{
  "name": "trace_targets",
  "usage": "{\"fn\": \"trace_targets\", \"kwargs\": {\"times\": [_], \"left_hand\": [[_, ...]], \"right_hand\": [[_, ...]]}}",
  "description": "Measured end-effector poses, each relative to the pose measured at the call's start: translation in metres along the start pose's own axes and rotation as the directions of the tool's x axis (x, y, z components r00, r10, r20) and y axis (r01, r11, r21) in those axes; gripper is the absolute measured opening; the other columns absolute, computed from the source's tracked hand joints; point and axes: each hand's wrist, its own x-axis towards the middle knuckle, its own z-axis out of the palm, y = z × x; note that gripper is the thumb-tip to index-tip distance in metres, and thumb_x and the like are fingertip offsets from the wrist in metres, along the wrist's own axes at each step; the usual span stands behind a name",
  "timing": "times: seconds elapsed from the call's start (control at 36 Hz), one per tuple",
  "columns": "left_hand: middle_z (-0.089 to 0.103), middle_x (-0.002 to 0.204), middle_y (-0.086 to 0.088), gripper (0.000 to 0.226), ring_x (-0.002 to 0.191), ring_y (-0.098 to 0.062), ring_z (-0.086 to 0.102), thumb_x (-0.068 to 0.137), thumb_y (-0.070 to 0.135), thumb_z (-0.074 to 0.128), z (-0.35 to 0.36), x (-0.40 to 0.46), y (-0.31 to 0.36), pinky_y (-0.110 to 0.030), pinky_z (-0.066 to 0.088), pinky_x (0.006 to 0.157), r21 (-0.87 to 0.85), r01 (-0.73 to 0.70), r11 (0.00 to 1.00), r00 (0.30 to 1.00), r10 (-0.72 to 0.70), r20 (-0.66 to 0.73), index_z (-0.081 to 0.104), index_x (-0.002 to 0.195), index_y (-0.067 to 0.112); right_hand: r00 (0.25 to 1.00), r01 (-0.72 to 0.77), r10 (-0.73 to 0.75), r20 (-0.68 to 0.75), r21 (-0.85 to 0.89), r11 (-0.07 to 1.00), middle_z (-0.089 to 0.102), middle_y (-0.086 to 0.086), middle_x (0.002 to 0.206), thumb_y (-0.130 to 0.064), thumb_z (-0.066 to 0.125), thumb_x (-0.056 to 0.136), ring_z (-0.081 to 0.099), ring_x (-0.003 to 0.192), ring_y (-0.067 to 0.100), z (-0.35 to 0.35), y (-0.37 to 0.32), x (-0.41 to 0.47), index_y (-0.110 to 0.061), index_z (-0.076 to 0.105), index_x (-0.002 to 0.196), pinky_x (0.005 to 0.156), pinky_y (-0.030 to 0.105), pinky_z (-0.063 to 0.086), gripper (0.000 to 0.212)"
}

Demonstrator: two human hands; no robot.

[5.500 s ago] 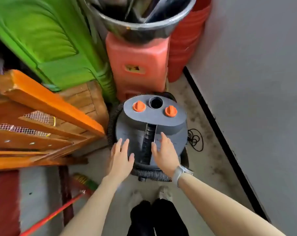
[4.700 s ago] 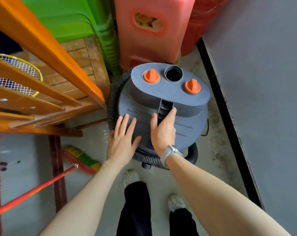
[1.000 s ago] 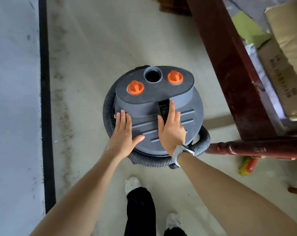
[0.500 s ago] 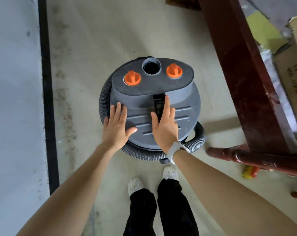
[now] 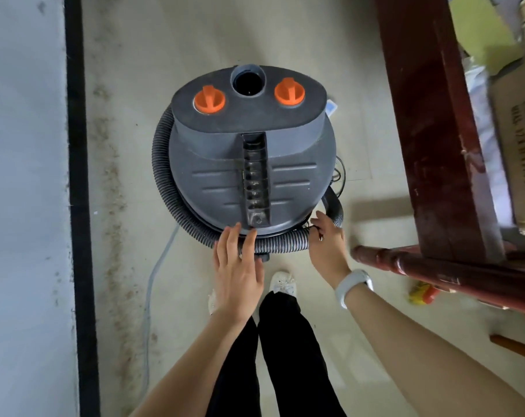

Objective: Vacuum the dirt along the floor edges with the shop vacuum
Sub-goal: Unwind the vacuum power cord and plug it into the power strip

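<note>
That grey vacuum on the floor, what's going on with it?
A person stands over the vacuum, both hands at the ribbed hose coiled round it. The right hand grips the hose near its end; the left hand rests open on it. Dirt lines the floor by the wall, not yet vacuumed.

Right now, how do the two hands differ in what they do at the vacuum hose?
The left hand lies flat with straight fingers on the hose; the right hand curls its fingers around it. The right hand sits near the hose's smooth black end, and its wrist wears a white watch; the left wrist is bare. Both touch the hose at the vacuum's near side.
</note>
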Motion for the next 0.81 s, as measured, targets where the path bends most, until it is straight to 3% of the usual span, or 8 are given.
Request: {"fn": "trace_targets", "kwargs": {"times": [0.14, 0.31, 0.39, 0.53, 0.61, 0.67, 0.72, 0.81], "left_hand": [[0.038, 0.125, -0.016, 0.063, 0.116, -0.033, 0.040, 0.071, 0.004, 0.073, -0.003, 0.003, 0.005, -0.057, 0.046, 0.095, 0.068, -0.043, 0.997, 0.999, 0.042, 0.018, 0.046, 0.127, 0.007], [0.043, 0.122, -0.015, 0.053, 0.115, -0.031, 0.041, 0.075, 0.009, 0.068, -0.007, 0.004, 0.010, -0.051, 0.045, 0.097, 0.120, -0.099, 0.988, 0.994, 0.105, -0.040, 0.050, 0.125, 0.006], [0.049, 0.118, -0.012, 0.051, 0.112, -0.027, 0.045, 0.076, 0.010, 0.065, -0.007, 0.009, 0.017, -0.045, 0.043, 0.093, 0.120, -0.153, 0.981, 0.987, 0.157, -0.032, 0.052, 0.125, 0.008], [0.061, 0.110, -0.008, 0.047, 0.101, -0.024, 0.054, 0.073, 0.009, 0.065, 0.003, 0.016, 0.028, -0.039, 0.038, 0.089, 0.156, -0.266, 0.951, 0.964, 0.263, 0.045, 0.060, 0.120, 0.006], [0.061, 0.112, -0.009, 0.057, 0.102, -0.025, 0.057, 0.068, 0.008, 0.072, 0.012, 0.013, 0.025, -0.044, 0.045, 0.093, 0.235, -0.258, 0.937, 0.964, 0.232, 0.132, 0.060, 0.123, 0.004], [0.059, 0.115, -0.011, 0.062, 0.108, -0.025, 0.053, 0.066, 0.006, 0.074, 0.017, 0.008, 0.021, -0.048, 0.047, 0.096, 0.282, -0.234, 0.930, 0.967, 0.194, 0.162, 0.059, 0.126, 0.001], [0.058, 0.116, -0.013, 0.059, 0.108, -0.028, 0.051, 0.068, 0.004, 0.073, 0.020, 0.005, 0.017, -0.049, 0.047, 0.096, 0.303, -0.202, 0.931, 0.975, 0.163, 0.150, 0.059, 0.125, 0.001], [0.057, 0.112, -0.015, 0.051, 0.104, -0.031, 0.052, 0.071, 0.002, 0.071, 0.021, 0.006, 0.015, -0.050, 0.048, 0.093, 0.314, -0.166, 0.935, 0.984, 0.137, 0.112, 0.060, 0.120, 0.000]], "right_hand": [[0.956, -0.209, 0.221, 0.193, -0.078, 0.975, 0.049, 0.014, 0.132, -0.005, 0.038, 0.095, 0.049, 0.115, 0.034, -0.011, -0.021, 0.035, -0.017, 0.032, 0.145, 0.089, 0.040, 0.046, 0.052], [0.883, -0.448, 0.363, 0.297, 0.307, 0.840, 0.047, 0.002, 0.074, 0.005, 0.038, 0.095, 0.039, 0.060, 0.012, -0.018, -0.029, 0.053, -0.011, 0.049, 0.117, 0.052, 0.024, 0.028, 0.030], [0.861, -0.508, 0.403, 0.309, 0.500, 0.701, 0.049, 0.004, 0.072, 0.009, 0.039, 0.094, 0.039, 0.056, 0.011, -0.021, -0.017, 0.049, -0.012, 0.052, 0.089, 0.050, 0.022, 0.023, 0.025], [0.882, -0.470, 0.327, 0.339, 0.608, 0.640, 0.056, 0.006, 0.082, 0.007, 0.040, 0.096, 0.048, 0.063, 0.014, -0.028, -0.020, 0.043, -0.019, 0.053, 0.086, 0.053, 0.022, 0.034, 0.031], [0.912, -0.362, 0.234, 0.337, 0.393, 0.845, 0.058, 0.007, 0.087, 0.001, 0.040, 0.098, 0.049, 0.063, 0.013, -0.028, -0.019, 0.034, -0.009, 0.056, 0.119, 0.051, 0.017, 0.041, 0.028], [0.943, -0.103, 0.083, 0.322, 0.045, 0.994, 0.062, 0.011, 0.111, -0.006, 0.039, 0.100, 0.058, 0.077, 0.015, -0.023, -0.011, 0.024, -0.008, 0.049, 0.136, 0.063, 0.016, 0.045, 0.037], [0.938, 0.203, -0.097, 0.334, -0.300, 0.932, 0.056, 0.008, 0.132, -0.010, 0.041, 0.099, 0.056, 0.109, 0.024, -0.017, 0.001, 0.012, -0.012, 0.046, 0.140, 0.087, 0.028, 0.047, 0.041], [0.886, 0.428, -0.245, 0.395, -0.488, 0.760, 0.039, -0.001, 0.145, -0.014, 0.043, 0.097, 0.036, 0.130, 0.022, -0.012, 0.011, -0.002, -0.020, 0.039, 0.144, 0.100, 0.037, 0.044, 0.047]]}}
